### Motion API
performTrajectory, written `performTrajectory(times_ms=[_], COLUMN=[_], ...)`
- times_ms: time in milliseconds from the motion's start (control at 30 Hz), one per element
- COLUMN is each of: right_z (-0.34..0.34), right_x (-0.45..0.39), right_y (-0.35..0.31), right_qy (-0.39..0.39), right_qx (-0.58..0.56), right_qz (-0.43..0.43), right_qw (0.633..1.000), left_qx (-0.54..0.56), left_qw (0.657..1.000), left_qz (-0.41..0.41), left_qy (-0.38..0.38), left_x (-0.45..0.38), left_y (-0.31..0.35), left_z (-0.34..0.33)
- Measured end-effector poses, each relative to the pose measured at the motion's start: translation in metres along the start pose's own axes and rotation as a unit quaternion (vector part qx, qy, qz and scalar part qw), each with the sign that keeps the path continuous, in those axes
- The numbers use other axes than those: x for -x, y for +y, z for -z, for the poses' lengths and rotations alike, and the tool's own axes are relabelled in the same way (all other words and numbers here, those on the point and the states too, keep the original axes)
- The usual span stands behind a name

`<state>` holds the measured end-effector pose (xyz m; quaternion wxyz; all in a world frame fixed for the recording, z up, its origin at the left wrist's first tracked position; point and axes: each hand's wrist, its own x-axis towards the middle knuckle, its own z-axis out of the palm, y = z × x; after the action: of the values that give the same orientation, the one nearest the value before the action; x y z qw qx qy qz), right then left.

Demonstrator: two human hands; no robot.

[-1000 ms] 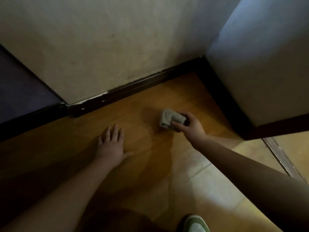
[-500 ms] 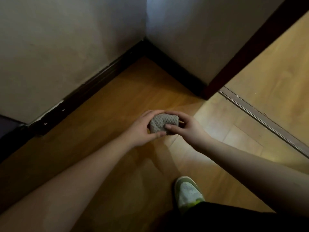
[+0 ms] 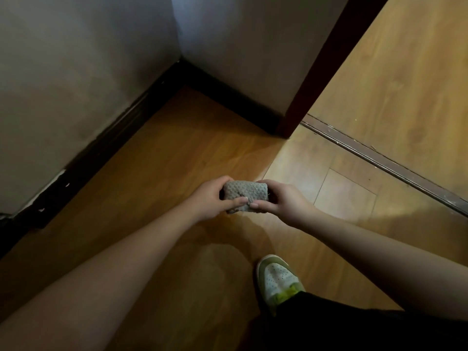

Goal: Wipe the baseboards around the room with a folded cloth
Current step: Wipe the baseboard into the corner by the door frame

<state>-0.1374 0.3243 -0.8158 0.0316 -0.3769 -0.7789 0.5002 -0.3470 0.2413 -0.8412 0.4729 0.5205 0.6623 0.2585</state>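
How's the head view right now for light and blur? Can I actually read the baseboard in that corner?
Head view: dim corner, so the baseboard reads as a dark band with little detail; bright patch on the floor by the threshold; wide-angle bend at the edges; cloth, held by left hand and right hand, is fairly sharp.

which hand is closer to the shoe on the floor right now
Right. The right hand grips the cloth almost directly above the shoe in the picture; the left hand grips the cloth's other end, farther to the left.
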Motion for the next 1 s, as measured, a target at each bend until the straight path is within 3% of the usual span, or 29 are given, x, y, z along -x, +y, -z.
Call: performTrajectory(times_ms=[233, 300, 367, 500, 567, 733, 900, 1000], right_z=[-0.008, -0.007, -0.007, -0.018, -0.027, -0.039, -0.039, -0.041], right_x=[-0.023, -0.022, -0.017, -0.016, -0.013, -0.026, -0.08, -0.094], right_y=[-0.012, -0.013, -0.012, 0.001, 0.021, 0.084, 0.111, 0.123], right_qy=[-0.015, -0.002, 0.011, 0.031, 0.027, 0.049, 0.043, 0.048], right_qx=[0.034, 0.02, 0.017, 0.007, 0.006, 0.203, 0.3, 0.341], right_qz=[0.032, 0.033, 0.034, 0.016, -0.03, -0.152, -0.054, -0.042], right_qw=[0.999, 0.999, 0.999, 0.999, 0.999, 0.966, 0.952, 0.938], left_qx=[0.173, 0.27, 0.299, 0.118, 0.096, 0.087, 0.086, 0.054], left_qw=[0.984, 0.961, 0.951, 0.992, 0.993, 0.982, 0.973, 0.976], left_qz=[0.029, 0.056, 0.075, 0.047, 0.061, 0.1, 0.103, 0.117], left_qy=[-0.017, -0.031, -0.027, -0.008, 0.018, 0.132, 0.188, 0.176], left_x=[0.008, 0.01, 0.013, 0.016, 0.017, 0.009, -0.018, -0.042], left_y=[-0.008, -0.004, 0.0, -0.001, -0.01, -0.029, -0.038, -0.033], left_z=[0.017, 0.016, 0.015, 0.024, 0.024, 0.037, 0.056, 0.078])
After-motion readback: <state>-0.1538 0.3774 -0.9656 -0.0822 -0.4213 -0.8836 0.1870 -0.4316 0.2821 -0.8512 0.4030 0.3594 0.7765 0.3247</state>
